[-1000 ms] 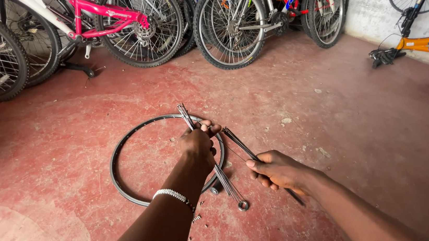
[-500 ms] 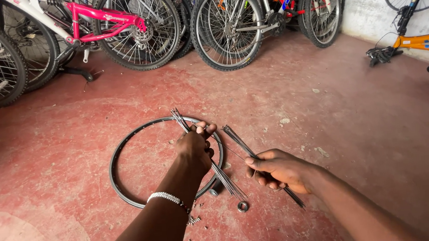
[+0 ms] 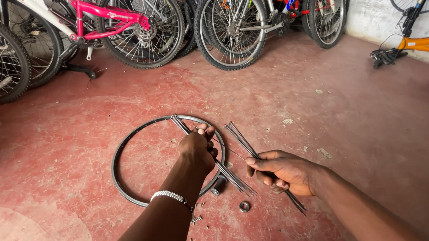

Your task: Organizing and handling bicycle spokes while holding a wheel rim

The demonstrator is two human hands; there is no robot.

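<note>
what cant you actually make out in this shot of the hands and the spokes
Head view only:
- left hand hides how its fingers pinch its spoke bundle.
- right hand covers the middle of its spokes.
- small ring on floor: too small to identify.
- rim: near edge behind left forearm.

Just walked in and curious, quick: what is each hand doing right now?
Left hand: closed on a bundle of spokes, above the bare wheel rim.
Right hand: closed on a second spoke bundle.

Parked bicycles (image 3: 246,18) line the wall — red floor (image 3: 44,152) below.
</note>
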